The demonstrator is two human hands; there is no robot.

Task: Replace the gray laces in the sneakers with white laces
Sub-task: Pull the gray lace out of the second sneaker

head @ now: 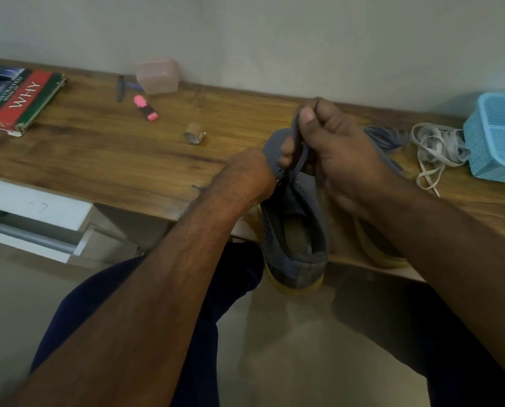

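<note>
Red-banded book [16,98], "WHY", "ILLUSTRATED"

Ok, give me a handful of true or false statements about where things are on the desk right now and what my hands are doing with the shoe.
1. The right hand pinches a gray lace pulled up from the sneaker. True.
2. The white laces are already threaded into the sneaker. False: they lie loose in a pile on the desk, beside the blue basket.
3. The pink highlighter lies on the desk. True.
4. The book sits inside the blue basket. False: it lies on the desk's far left.
5. The left hand rests flat on the desk. False: it holds the sneaker.
</note>
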